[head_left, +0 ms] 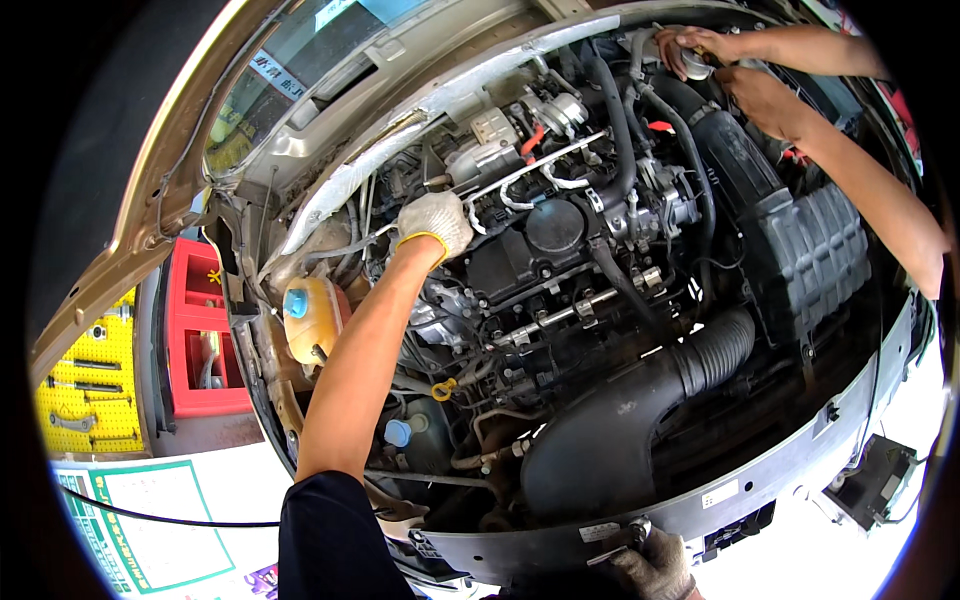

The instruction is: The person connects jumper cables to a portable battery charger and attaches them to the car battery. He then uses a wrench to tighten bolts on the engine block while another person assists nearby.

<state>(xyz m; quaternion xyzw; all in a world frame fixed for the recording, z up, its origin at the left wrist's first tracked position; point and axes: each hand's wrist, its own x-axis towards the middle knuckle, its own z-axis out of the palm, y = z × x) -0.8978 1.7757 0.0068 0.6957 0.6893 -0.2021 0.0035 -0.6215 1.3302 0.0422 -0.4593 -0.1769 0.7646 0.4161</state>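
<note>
My left hand (437,224), in a white knit glove with a yellow cuff, reaches into the engine bay. It is curled closed beside the left end of the black engine cover (520,250); whatever its fingers hold is hidden. At the lower edge, my right hand (660,568), also gloved, is closed round a metal hand tool with a rounded end (638,526), over the front crossmember (770,455). The tool's exact kind is unclear. Left of my left forearm sits a coolant tank (312,318) with a blue cap.
At the far right corner, another person's bare hands (690,52) work around a round metal part. A thick black air duct (620,430) curves across the front. Tools hang on a yellow pegboard (95,385) beside a red cabinet (205,340). The raised hood (150,190) rises at left.
</note>
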